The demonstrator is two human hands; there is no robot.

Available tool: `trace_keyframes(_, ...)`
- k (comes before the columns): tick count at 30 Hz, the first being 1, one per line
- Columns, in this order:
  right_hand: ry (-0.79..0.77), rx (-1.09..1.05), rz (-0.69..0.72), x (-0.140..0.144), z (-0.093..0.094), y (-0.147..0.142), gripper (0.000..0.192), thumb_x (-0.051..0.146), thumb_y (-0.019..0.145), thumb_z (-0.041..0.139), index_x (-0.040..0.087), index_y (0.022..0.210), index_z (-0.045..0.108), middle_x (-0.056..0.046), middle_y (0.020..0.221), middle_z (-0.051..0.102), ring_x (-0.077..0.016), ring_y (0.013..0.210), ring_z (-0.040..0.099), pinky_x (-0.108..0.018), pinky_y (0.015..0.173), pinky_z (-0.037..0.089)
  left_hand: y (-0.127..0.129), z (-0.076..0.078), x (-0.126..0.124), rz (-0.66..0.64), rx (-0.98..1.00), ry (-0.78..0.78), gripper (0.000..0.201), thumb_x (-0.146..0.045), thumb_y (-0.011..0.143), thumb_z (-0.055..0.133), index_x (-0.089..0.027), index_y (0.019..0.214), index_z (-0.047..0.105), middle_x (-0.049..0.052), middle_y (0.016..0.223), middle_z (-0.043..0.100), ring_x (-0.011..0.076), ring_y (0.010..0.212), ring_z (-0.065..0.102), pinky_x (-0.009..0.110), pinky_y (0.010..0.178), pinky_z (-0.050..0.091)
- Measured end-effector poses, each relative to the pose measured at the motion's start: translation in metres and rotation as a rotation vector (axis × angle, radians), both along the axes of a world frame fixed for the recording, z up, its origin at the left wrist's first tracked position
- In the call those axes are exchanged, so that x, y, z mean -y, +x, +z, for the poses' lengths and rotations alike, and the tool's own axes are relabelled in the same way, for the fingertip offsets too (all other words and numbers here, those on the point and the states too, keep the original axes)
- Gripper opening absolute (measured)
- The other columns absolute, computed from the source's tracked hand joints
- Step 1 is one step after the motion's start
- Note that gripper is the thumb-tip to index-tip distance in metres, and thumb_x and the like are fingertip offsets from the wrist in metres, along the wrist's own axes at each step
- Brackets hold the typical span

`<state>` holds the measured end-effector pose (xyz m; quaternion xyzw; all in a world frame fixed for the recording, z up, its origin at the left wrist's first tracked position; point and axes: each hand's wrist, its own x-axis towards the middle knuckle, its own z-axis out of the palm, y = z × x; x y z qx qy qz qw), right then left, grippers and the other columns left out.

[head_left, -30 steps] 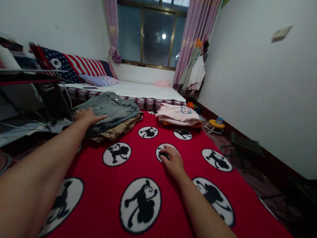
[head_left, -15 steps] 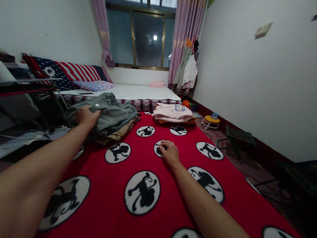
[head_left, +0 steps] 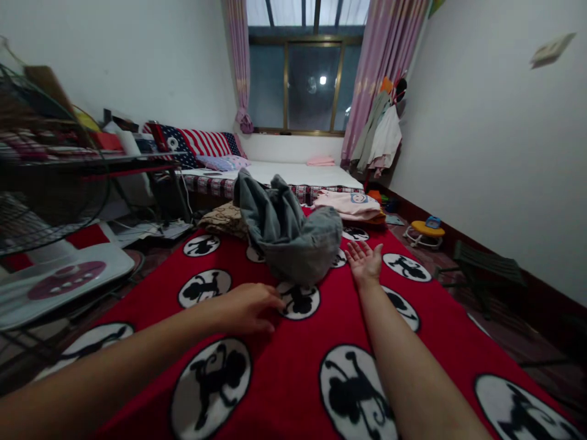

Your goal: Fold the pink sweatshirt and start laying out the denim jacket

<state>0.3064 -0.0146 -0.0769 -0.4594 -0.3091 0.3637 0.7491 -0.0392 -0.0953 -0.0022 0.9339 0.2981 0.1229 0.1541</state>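
A bunched grey-blue pair of jeans (head_left: pixel 287 235) rises in a heap on the red monkey-print blanket (head_left: pixel 284 366) in front of me. My left hand (head_left: pixel 250 308) lies palm down on the blanket just short of the jeans' near edge, holding nothing. My right hand (head_left: pixel 365 260) is stretched out palm up with its fingers spread, just right of the jeans and apart from them. A tan patterned folded garment (head_left: pixel 224 219) lies behind the jeans to the left.
A folded pink stack of clothes (head_left: pixel 351 205) sits at the blanket's far end before the bed (head_left: pixel 298 174). A fan cage (head_left: pixel 41 183) and cluttered desk (head_left: pixel 128 162) stand left. A yellow toy (head_left: pixel 426 229) and dark stool (head_left: pixel 486 269) line the right wall.
My left hand has pulled the jeans off the tan pile toward me and let go; they now lie bunched mid-blanket. My right hand lifted off the blanket and turned palm up. The view shifted left.
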Motion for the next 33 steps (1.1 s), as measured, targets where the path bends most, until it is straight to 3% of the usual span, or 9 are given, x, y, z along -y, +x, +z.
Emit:
trace_keyframes(3,0.004,-0.077,-0.002,0.000,0.002,-0.003,0.063,0.075,0.080,0.028,0.023,0.104,0.052,-0.011,0.110,0.064,-0.0227,0.105,0.064,-0.039,0.087,0.051,-0.001,0.017,0.008,0.071,0.200,0.065,0.017,-0.033,0.087,0.058,-0.025,0.093,0.072,0.002,0.089,0.072,0.0175,0.083,0.066,0.025,0.076,0.048)
trace_keyframes(6,0.040,-0.137,-0.037,-0.002,0.004,-0.011,0.056,0.071,0.075,0.045,0.022,0.102,0.054,-0.008,0.107,0.064,-0.0206,0.100,0.063,-0.034,0.082,0.051,0.011,0.035,-0.011,0.330,0.597,0.310,0.031,-0.035,0.090,0.054,-0.021,0.117,0.062,0.006,0.114,0.065,0.0181,0.096,0.062,0.028,0.086,0.048)
trace_keyframes(8,0.065,-0.142,-0.076,-0.003,0.005,-0.017,0.054,0.068,0.071,0.053,0.023,0.100,0.053,-0.004,0.106,0.063,-0.0183,0.097,0.063,-0.029,0.076,0.050,0.024,0.037,-0.028,0.460,0.662,0.456,0.048,-0.037,0.086,0.060,-0.021,0.131,0.052,0.008,0.132,0.054,0.0209,0.107,0.057,0.033,0.094,0.046)
trace_keyframes(12,0.081,-0.190,-0.142,-0.004,0.004,-0.019,0.055,0.067,0.066,0.060,0.025,0.100,0.051,0.001,0.098,0.061,-0.0146,0.087,0.063,-0.024,0.066,0.047,0.054,0.020,-0.043,0.579,0.341,0.584,0.038,-0.043,0.079,0.066,-0.023,0.111,0.064,0.008,0.122,0.058,0.0287,0.115,0.050,0.041,0.096,0.044)
trace_keyframes(15,0.086,-0.228,-0.153,-0.006,0.002,-0.017,0.053,0.067,0.067,0.059,0.025,0.099,0.050,0.003,0.090,0.061,-0.0139,0.081,0.063,-0.024,0.063,0.048,0.071,0.003,-0.032,0.592,0.056,0.558,0.031,-0.045,0.083,0.058,-0.018,0.093,0.067,0.010,0.103,0.064,0.0302,0.100,0.059,0.042,0.083,0.048)
trace_keyframes(19,0.085,-0.128,-0.140,-0.010,-0.003,-0.016,0.055,0.070,0.071,0.056,0.023,0.099,0.052,0.000,0.092,0.065,-0.0169,0.085,0.065,-0.028,0.068,0.051,0.082,-0.008,-0.005,0.512,-0.184,0.411,0.032,-0.034,0.090,0.044,-0.013,0.088,0.068,0.014,0.090,0.067,0.0269,0.079,0.067,0.037,0.068,0.050)
trace_keyframes(26,0.048,0.300,-0.093,-0.018,-0.005,-0.020,0.063,0.056,0.062,0.071,0.020,0.111,0.055,-0.011,0.118,0.066,-0.0253,0.107,0.063,-0.039,0.094,0.048,0.100,-0.012,0.045,0.160,-0.321,0.237,0.032,-0.026,0.090,0.043,-0.013,0.083,0.071,0.016,0.081,0.070,0.0267,0.077,0.069,0.034,0.065,0.051)
trace_keyframes(30,-0.120,0.531,-0.121,-0.012,-0.003,-0.023,0.064,0.050,0.060,0.072,0.016,0.112,0.055,-0.017,0.113,0.068,-0.0296,0.102,0.065,-0.043,0.091,0.049,0.103,0.012,0.043,-0.018,-0.331,0.165,0.031,-0.034,0.087,0.049,-0.015,0.078,0.071,0.013,0.078,0.070,0.0267,0.073,0.069,0.033,0.062,0.050)
trace_keyframes(33,-0.260,0.709,-0.182,-0.004,0.000,-0.025,0.062,0.048,0.063,0.072,0.016,0.114,0.056,-0.017,0.107,0.070,-0.0321,0.099,0.066,-0.045,0.086,0.050,0.094,0.048,0.006,-0.112,-0.193,0.230,0.027,-0.036,0.088,0.052,-0.019,0.085,0.072,0.009,0.086,0.071,0.0225,0.082,0.068,0.030,0.071,0.050)
